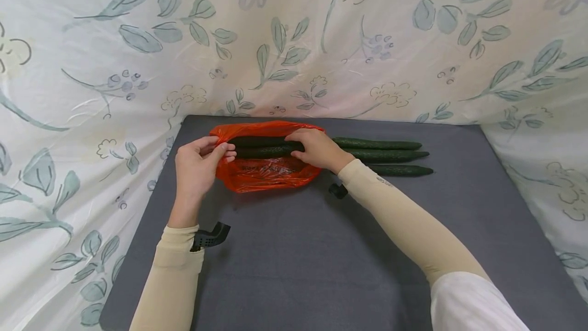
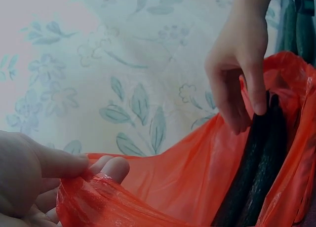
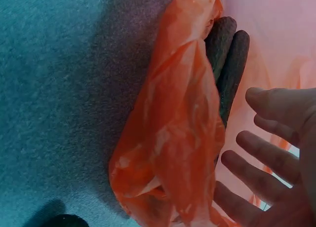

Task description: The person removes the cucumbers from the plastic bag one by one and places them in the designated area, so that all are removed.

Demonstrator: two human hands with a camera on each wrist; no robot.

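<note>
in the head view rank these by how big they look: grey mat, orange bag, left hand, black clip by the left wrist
1. grey mat, by far the largest
2. orange bag
3. left hand, somewhat smaller than the bag
4. black clip, smallest

The bag lies farther from the camera than the clip, so nearness does not upset this order.

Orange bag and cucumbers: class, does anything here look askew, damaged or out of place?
Nothing stands out. The orange bag lies open on the grey mat, the left hand pinching its edge. Two cucumbers reach inside under the right hand; the third cucumber lies straight beside them.
</note>
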